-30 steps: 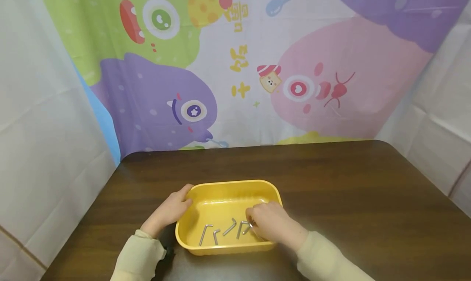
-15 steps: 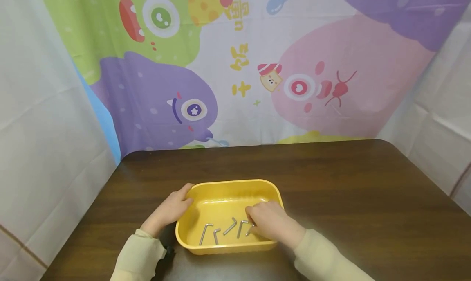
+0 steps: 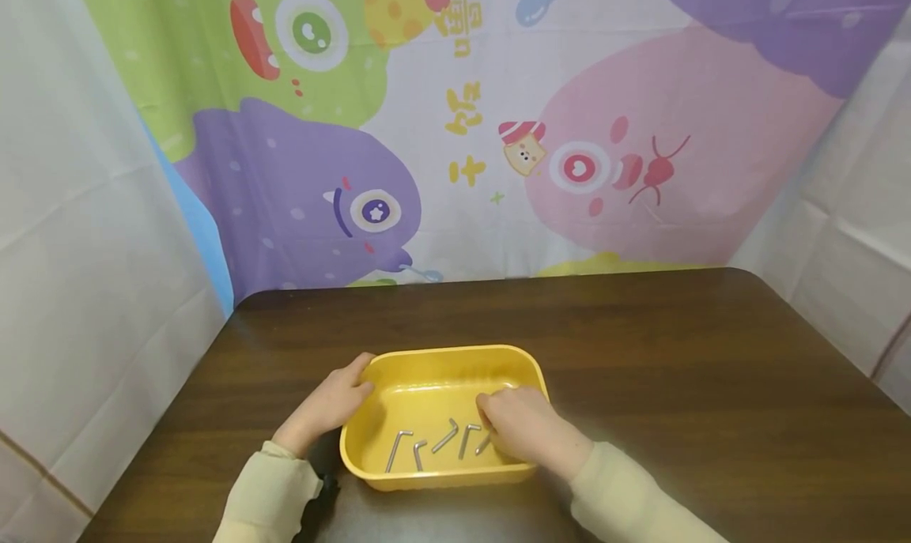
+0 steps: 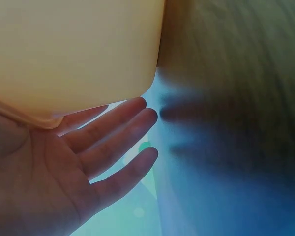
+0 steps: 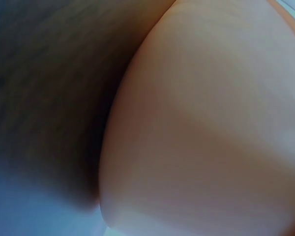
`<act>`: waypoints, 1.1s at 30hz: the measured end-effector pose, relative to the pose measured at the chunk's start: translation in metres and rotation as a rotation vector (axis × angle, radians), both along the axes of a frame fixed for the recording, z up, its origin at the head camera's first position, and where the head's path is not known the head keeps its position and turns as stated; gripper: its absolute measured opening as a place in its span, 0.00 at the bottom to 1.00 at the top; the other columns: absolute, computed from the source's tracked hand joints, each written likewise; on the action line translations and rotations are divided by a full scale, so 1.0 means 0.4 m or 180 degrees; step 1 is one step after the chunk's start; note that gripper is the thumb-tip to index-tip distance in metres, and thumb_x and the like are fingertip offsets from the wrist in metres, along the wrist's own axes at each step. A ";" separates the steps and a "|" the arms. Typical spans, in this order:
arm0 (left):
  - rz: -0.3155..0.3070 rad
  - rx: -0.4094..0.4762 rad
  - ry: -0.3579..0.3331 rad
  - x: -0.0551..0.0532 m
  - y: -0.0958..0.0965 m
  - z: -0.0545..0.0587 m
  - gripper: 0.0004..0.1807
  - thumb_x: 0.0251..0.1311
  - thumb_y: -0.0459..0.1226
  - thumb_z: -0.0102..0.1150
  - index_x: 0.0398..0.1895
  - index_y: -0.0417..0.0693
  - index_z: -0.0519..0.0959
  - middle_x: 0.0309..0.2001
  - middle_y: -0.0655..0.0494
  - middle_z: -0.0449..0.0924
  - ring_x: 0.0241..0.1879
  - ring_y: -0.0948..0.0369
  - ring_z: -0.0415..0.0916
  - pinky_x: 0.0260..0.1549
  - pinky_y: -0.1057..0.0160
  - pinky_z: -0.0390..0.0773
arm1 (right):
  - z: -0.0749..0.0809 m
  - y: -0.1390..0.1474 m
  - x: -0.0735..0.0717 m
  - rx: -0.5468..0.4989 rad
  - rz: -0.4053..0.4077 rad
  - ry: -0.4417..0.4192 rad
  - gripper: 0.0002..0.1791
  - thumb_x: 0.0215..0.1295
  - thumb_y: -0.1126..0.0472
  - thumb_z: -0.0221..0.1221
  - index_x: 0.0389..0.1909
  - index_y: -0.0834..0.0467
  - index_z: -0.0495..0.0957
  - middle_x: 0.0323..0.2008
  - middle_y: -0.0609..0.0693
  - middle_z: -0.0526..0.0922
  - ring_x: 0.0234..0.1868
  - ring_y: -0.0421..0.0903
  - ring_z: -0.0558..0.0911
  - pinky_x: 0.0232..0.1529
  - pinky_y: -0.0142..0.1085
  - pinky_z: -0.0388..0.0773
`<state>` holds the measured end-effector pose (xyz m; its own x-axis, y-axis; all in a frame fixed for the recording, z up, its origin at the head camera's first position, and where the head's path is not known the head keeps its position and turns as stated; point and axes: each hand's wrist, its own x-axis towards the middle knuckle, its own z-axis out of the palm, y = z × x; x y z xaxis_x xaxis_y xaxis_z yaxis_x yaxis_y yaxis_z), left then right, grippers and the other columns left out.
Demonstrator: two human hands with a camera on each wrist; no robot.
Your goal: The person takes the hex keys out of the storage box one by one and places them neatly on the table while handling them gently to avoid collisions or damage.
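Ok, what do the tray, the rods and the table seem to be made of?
Tray: probably glossy plastic, evenly yellow with bright highlights inside.
Rods: likely bare metal, silvery with a shine.
Table: smooth brown wood or wood-look laminate, going by the streaky grain; I can't tell which.

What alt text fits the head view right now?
A person's left hand holds a yellow, rounded rectangular tub at its left side, while the right hand reaches inside beside bent silvery metal rods. The tub stands on a dark brown table before a cartoon-printed cloth.
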<state>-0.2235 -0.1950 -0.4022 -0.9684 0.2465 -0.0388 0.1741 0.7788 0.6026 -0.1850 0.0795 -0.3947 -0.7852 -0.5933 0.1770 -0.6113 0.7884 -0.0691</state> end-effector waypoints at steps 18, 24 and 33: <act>0.0033 0.0079 -0.0117 0.002 0.003 0.002 0.20 0.62 0.34 0.42 0.59 0.43 0.63 0.48 0.42 0.74 0.32 0.58 0.72 0.30 0.62 0.73 | 0.022 0.014 -0.003 -0.0133 -0.0207 0.0009 0.08 0.44 0.66 0.59 0.19 0.52 0.69 0.15 0.43 0.70 0.16 0.42 0.66 0.19 0.35 0.62; 0.0021 0.0068 -0.0113 0.002 0.002 0.004 0.21 0.63 0.34 0.41 0.59 0.42 0.63 0.50 0.41 0.74 0.36 0.57 0.73 0.33 0.60 0.74 | 0.026 0.022 -0.006 -0.0186 -0.0188 0.0217 0.09 0.44 0.66 0.58 0.18 0.51 0.68 0.14 0.43 0.69 0.15 0.42 0.66 0.17 0.35 0.61; 0.0037 0.0086 -0.0163 0.002 0.002 0.003 0.21 0.63 0.34 0.41 0.60 0.43 0.62 0.50 0.41 0.73 0.36 0.57 0.73 0.33 0.60 0.74 | 0.037 0.031 -0.004 -0.0193 -0.0212 0.0291 0.11 0.46 0.65 0.57 0.16 0.51 0.64 0.12 0.41 0.64 0.14 0.41 0.62 0.17 0.34 0.58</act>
<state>-0.2225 -0.1944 -0.4008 -0.9681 0.2369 -0.0817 0.1336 0.7640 0.6313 -0.1867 0.0917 -0.3799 -0.8015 -0.5263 0.2838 -0.5636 0.8236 -0.0644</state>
